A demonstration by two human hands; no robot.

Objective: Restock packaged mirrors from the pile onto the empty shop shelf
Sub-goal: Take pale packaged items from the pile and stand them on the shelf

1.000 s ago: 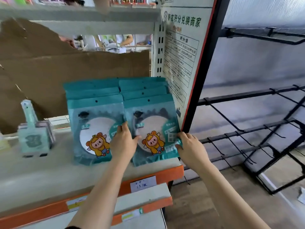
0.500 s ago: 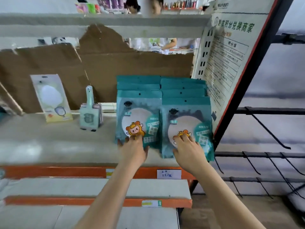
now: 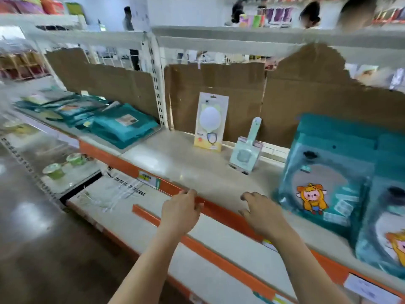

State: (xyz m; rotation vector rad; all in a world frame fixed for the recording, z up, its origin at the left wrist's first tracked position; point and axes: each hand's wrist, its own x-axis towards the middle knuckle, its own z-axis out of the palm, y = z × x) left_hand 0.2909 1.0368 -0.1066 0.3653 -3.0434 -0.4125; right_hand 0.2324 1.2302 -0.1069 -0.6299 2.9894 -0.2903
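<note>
The shop shelf ran from the left middle of the frame down to the lower right, a pale board with an orange strip along its front and torn brown cardboard propped behind it. Both my hands were empty and apart. My left hand hung at the strip in the lower centre with its fingers loosely curled (whether they touched it, the blur would not let me say). My right hand hovered just right of it over the board's front, equally slack.

The packaged mirrors already set up stood at the right edge of the frame, teal packs leaning back in rows. The pile lay flat on the next board in the left middle, well apart from my hands. Between them, near the cardboard, stood a pale yellow pack and a mint hand mirror.

I judged the next step to be a reach left to the pile. The packs looked glossy and the pile sat close to the board's front, so grabbing too many at once could send some sliding off to the floor. The standing rows only leaned, so a careless nudge while adding more could tip them forward.
</note>
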